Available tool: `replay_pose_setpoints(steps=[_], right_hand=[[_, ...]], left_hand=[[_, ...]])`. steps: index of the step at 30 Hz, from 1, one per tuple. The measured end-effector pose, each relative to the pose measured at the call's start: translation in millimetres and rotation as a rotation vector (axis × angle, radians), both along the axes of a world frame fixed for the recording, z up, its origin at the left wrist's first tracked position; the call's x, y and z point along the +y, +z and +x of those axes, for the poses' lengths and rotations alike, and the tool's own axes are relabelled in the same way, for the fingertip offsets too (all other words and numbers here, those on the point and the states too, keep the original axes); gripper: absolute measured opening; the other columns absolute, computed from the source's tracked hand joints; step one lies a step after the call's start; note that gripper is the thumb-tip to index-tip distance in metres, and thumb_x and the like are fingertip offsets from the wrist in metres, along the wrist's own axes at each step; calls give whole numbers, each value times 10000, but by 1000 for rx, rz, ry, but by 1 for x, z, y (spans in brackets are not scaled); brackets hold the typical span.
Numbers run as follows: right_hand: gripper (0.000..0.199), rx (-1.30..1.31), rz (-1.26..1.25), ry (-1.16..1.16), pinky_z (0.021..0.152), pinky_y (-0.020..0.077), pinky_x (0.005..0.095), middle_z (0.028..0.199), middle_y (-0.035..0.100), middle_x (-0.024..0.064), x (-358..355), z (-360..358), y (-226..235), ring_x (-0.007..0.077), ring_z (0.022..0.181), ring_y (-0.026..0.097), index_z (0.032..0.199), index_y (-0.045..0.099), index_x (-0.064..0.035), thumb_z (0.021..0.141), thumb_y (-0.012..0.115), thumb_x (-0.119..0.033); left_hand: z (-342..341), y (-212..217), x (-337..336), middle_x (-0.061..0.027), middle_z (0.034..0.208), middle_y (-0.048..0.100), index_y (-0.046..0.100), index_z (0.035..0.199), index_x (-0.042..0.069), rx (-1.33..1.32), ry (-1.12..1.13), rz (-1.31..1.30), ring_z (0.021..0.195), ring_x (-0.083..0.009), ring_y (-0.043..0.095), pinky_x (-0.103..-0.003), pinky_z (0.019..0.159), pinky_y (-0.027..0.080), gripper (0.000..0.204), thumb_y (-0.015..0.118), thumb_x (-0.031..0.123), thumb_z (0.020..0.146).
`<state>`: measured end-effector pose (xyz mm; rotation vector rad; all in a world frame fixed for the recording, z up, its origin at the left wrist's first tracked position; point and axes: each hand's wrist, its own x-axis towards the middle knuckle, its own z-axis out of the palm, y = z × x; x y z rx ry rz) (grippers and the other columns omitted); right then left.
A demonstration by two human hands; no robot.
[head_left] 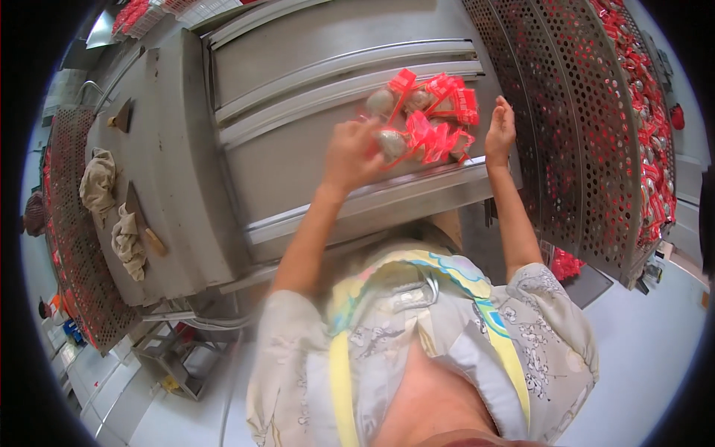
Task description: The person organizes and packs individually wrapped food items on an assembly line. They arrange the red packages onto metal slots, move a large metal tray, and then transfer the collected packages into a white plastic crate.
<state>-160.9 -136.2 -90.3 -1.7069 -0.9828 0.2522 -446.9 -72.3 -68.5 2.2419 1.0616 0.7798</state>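
Observation:
A loose pile of small red-and-clear packets (426, 134) with greyish round contents lies on the steel conveyor bed (287, 175). At the pile's left edge, my left hand (351, 155) touches a packet. Its fingers are smeared by motion, so its grip cannot be made out. My right hand (500, 132) is raised at the right of the pile, apart from the packets. Its palm faces left, its fingers are stretched out, and nothing is in it.
A perforated metal bin (573, 127) full of red packets stands close on the right; another perforated bin (82, 246) is at far left. On the steel ledge lie crumpled cloths (98, 182), a scraper (121, 118) and a wooden-handled knife-like tool (155, 241). Metal rails (342, 63) cross the bed.

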Motion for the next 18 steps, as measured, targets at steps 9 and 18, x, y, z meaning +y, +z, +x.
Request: replay_pose_setpoints(steps=[9, 18], right_hand=[[155, -224, -45, 633, 580, 459, 270, 746, 619, 66, -53, -164, 47, 149, 643, 586, 887, 586, -13, 831, 633, -150], [274, 388, -292, 405, 597, 465, 267, 787, 625, 66, -19, -206, -4, 109, 666, 597, 1051, 549, -17, 809, 645, -100]], left_hand=[[-41, -24, -12, -100, 993, 595, 533, 881, 52, -340, -35, -132, 849, -220, 567, -322, 711, 477, 308, 713, 20, 633], [-89, -27, -28, -85, 981, 606, 568, 1016, 40, -384, 121, -283, 853, -200, 583, -304, 726, 476, 399, 735, 78, 656]])
